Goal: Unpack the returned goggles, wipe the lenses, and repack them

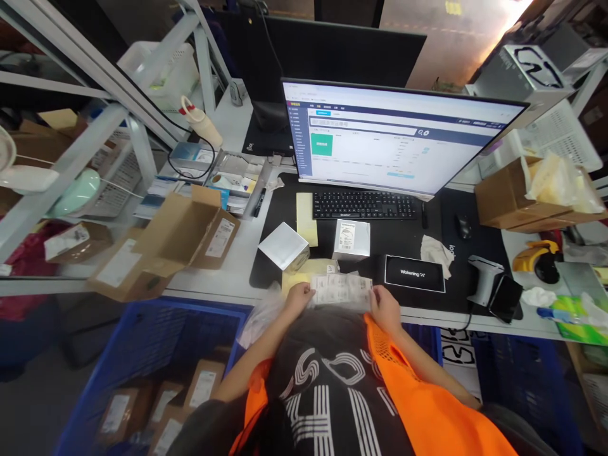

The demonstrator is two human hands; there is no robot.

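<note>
A sheet of printed labels (341,288) is stretched flat between my two hands at the desk's front edge. My left hand (299,299) pinches its left end, and my right hand (384,307) pinches its right end. Yellow paper (297,278) lies partly under the sheet. Just beyond it stand a silver box (284,246), turned at an angle, and a white box (351,239) with a printed label on top. To the right of my right hand lies a flat black box (415,273) with white lettering.
A keyboard (363,206) sits below the lit monitor (380,139). An open cardboard box (166,237) stands at left, above a blue crate (156,354) of parcels. A barcode scanner (484,278), phone (505,297), mouse (463,226) and yellow tape dispenser (536,259) lie at right.
</note>
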